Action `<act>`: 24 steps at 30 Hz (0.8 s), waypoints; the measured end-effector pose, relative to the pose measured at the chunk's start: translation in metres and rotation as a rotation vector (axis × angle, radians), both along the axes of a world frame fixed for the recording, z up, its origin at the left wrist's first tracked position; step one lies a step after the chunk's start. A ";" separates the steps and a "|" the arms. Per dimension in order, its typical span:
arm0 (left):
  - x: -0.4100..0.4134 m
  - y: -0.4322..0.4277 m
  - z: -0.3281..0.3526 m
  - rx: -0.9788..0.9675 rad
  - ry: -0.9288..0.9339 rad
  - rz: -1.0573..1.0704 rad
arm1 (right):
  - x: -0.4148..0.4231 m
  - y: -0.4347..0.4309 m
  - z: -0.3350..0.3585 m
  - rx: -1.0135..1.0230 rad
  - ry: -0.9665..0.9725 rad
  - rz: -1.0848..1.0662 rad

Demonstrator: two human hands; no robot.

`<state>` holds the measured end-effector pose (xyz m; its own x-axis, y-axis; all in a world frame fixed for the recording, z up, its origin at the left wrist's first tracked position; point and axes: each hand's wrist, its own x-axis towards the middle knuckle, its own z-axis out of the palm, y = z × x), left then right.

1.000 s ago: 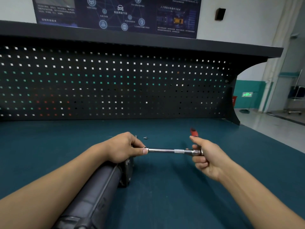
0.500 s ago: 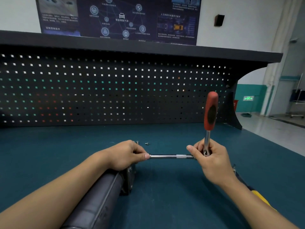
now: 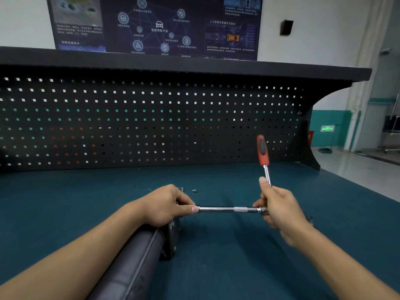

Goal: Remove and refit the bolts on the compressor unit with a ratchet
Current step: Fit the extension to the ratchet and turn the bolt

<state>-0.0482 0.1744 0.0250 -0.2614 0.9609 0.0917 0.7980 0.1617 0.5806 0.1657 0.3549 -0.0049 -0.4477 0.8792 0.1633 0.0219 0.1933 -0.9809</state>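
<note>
Swung slightly back from upright, the ratchet (image 3: 264, 161) handle now leans left — right hand (image 3: 279, 210) gripping its steel neck, left hand (image 3: 166, 205) pinching the extension bar (image 3: 229, 209). Stiff, slick chrome; the red rubber grip likely offers better purchase and leverage against the heavy-looking compressor unit (image 3: 138, 260).

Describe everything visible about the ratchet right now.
The ratchet has a red handle with a black grip insert, standing nearly upright and leaning slightly left, above a shiny metal shank. The right hand grips it low, covering its head. From there a polished extension bar with a knurled band runs level to the left, where the left hand pinches its far end at the dark compressor unit. No socket or bolt shows there.
</note>
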 end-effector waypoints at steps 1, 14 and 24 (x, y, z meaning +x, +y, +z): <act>0.000 0.000 0.000 -0.001 0.001 0.000 | 0.001 0.000 0.001 -0.088 -0.003 0.012; -0.002 0.002 -0.002 0.001 0.034 0.028 | 0.002 0.002 -0.005 -0.319 -0.072 0.095; 0.002 -0.001 0.000 -0.083 0.127 -0.008 | 0.002 0.000 -0.016 0.551 0.224 0.074</act>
<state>-0.0466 0.1732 0.0254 -0.2453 0.9685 0.0435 0.8655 0.1985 0.4598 0.1681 0.3544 -0.0206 -0.4065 0.6061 0.6837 -0.2073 0.6676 -0.7151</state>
